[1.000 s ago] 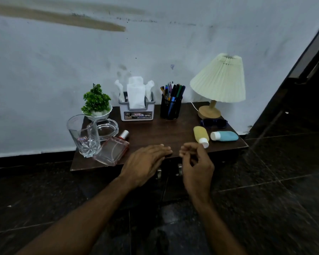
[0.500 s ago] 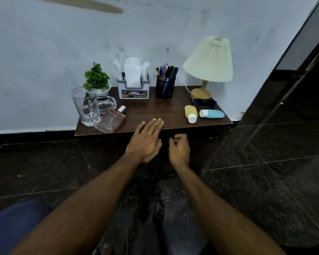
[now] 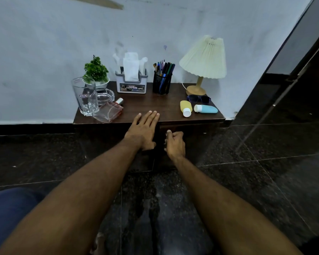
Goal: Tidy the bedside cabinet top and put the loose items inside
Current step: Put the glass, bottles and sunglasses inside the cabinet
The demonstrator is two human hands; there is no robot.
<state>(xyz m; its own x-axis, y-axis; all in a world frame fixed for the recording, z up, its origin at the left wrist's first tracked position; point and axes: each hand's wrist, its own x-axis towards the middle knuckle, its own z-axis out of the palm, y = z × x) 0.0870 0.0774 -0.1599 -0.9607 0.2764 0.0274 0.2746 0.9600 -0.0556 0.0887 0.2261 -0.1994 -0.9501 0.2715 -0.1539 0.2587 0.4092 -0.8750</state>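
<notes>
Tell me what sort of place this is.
Probably a bedroom: a low cabinet against the wall carries a lamp, a tissue box and a perfume bottle, things usually kept beside a bed.

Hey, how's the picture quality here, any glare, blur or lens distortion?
Head view throughout: wide-angle bending stretches the forearms and leans the door frame; the wall is evenly lit but the cabinet front is so dark that the handle in the right hand barely shows; the glossy floor carries soft glare, smeared at lower right.

Dark wood-grain cabinet top (image 3: 155, 105), clear glass tumbler (image 3: 86, 97)
</notes>
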